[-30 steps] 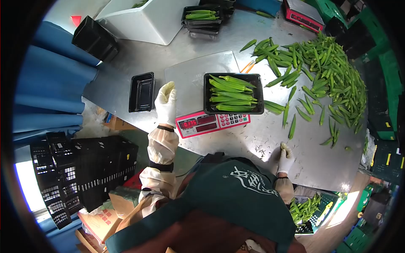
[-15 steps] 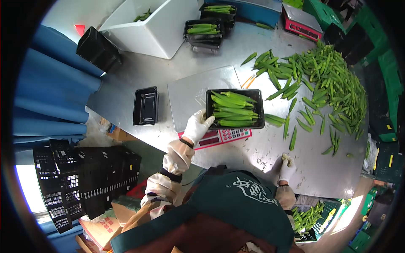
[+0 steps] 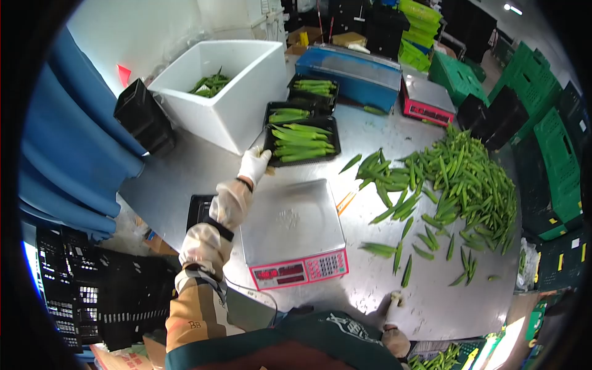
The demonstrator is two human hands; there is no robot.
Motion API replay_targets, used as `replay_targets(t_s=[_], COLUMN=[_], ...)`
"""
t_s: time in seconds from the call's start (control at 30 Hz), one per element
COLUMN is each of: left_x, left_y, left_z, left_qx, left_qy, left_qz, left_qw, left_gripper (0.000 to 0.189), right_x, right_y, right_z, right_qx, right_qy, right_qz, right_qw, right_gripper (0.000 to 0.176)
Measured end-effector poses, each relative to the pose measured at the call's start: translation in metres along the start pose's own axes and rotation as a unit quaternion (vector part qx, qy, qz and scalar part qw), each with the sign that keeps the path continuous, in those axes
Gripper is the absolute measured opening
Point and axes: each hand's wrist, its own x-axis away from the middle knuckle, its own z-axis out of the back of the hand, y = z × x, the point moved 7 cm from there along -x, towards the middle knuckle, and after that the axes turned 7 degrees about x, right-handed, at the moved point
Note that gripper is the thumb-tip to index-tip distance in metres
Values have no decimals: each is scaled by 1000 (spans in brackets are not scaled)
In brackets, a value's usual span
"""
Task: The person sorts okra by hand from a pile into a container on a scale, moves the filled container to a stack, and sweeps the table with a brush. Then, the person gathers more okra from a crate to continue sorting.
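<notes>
My left hand (image 3: 254, 165), in a white glove, grips the left edge of a black tray of okra (image 3: 302, 143), just beyond the scale. This tray lies close against a second okra tray (image 3: 288, 115), and another filled tray (image 3: 314, 87) is behind them. The scale (image 3: 293, 222) has a bare metal plate and a red, lit display. My right hand (image 3: 395, 303), gloved too, rests by the table's near edge with its fingers curled; whether anything is in them is too small to tell. An empty black tray (image 3: 198, 209) is partly hidden behind my left forearm.
A large okra pile (image 3: 472, 185) covers the table's right side, with loose pods nearer the middle. A white foam box (image 3: 228, 111) stands at the back left, beside stacked black trays (image 3: 145, 117). A blue box (image 3: 351, 77) and second scale (image 3: 427, 98) are at the back.
My left hand has carried the okra tray from above the scale's front to the filled trays behind it. The view has tilted up, showing more of the room. My right hand stays near the table edge.
</notes>
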Motion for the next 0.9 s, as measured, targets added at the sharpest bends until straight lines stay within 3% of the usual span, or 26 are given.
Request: replay_targets(t_s=[0.17,0.33,0.53,0.67,0.9], left_x=[-128,-202,-179,-181,-159], left_y=[3,-33,-20,-46,-55], left_z=[7,24,31,51,56], left_qx=[-55,-151,-97,46,75], left_qy=[91,136,112,63,53], left_qz=[-5,52,91,102,110], left_qw=[994,978,985,992,990], left_gripper=[24,22,28,33,30], right_x=[0,-2,1,-1,-12], right_y=[4,1,-6,-14,45], right_z=[-3,-4,-4,-4,-8], right_qx=[9,24,35,76,94], right_qy=[23,20,26,32,25], right_qz=[-8,-9,-32,0,7], right_qw=[1000,999,999,997,995], right_gripper=[11,14,13,14,15])
